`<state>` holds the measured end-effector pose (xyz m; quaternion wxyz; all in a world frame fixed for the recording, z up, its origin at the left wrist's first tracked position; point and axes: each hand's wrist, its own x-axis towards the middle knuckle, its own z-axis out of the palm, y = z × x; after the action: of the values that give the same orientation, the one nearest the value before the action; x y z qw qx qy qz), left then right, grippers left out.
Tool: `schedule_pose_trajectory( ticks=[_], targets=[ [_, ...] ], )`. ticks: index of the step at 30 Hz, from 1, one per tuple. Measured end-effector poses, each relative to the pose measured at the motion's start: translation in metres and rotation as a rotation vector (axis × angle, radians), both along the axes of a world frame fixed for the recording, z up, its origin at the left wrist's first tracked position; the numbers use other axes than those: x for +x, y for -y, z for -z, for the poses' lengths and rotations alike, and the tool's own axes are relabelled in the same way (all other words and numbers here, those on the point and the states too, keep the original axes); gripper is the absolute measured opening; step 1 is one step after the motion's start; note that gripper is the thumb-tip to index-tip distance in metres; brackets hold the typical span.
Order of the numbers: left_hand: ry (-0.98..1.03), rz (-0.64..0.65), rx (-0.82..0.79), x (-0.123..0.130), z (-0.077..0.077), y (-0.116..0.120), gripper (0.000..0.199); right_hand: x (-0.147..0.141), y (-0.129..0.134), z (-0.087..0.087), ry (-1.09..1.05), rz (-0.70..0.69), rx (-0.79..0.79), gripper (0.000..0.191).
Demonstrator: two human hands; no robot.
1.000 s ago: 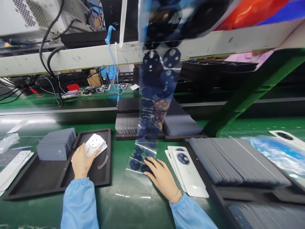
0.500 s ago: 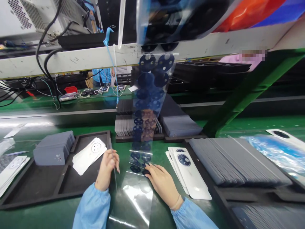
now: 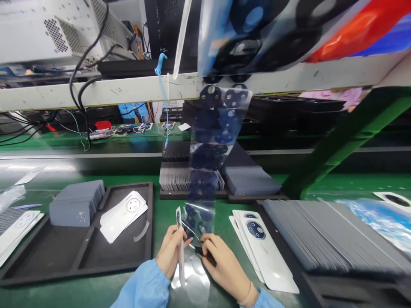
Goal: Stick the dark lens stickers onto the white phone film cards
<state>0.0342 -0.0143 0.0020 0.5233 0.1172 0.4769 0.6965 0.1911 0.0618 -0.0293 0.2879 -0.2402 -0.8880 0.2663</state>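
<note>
- Two hands now meet at the lower centre of the frame: we see the left hand [image 3: 171, 248] away from the tray [image 3: 150, 235] at lower left, where it reaches a second ago.
- It is pinched on a white panel [image 3: 181, 271], which stands nearly edge-on to us, just left of the film strip [image 3: 203, 188].
- The right hand [image 3: 226, 267], with fingertips resting on the strip earlier, is now curled, thumb and fingers closed on a dark piece [image 3: 199, 250]; we cannot tell whether it is free of the film.
- We judge that this change brings panel and dark piece close together, both hands occupied.
- Overlapping white panels [image 3: 120, 220] remain in the tray; panels with dark discs [image 3: 269, 252] remain on the worktop [image 3: 221, 220], right of centre.
</note>
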Motion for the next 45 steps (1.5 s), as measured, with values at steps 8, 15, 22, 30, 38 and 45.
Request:
schedule_pose_trajectory(
  ticks=[8,15,22,30,38,45],
  targets=[
    [-0.154,0.047,-0.101,0.001,0.008,0.001,0.058,0.007,-0.022,-0.023,-0.418,0.095,-0.916,0.033],
    [-0.465,0.111,-0.144,0.008,0.009,0.000,0.048,-0.011,-0.020,-0.039,-0.637,0.304,-1.044,0.043],
    [-0.496,0.102,-0.060,0.010,0.003,0.002,0.039,-0.024,-0.018,-0.041,-0.598,0.300,-1.076,0.039],
    [-0.471,0.116,-0.028,0.015,0.011,0.007,0.039,-0.028,-0.009,-0.028,-0.520,0.358,-1.041,0.039],
    [-0.529,0.177,-0.092,0.018,0.017,0.013,0.045,-0.029,-0.001,-0.021,-0.481,0.434,-0.911,0.039],
    [-0.551,0.219,-0.076,0.020,0.013,0.011,0.045,-0.029,0.000,-0.019,-0.471,0.447,-0.861,0.033]
  ],
)
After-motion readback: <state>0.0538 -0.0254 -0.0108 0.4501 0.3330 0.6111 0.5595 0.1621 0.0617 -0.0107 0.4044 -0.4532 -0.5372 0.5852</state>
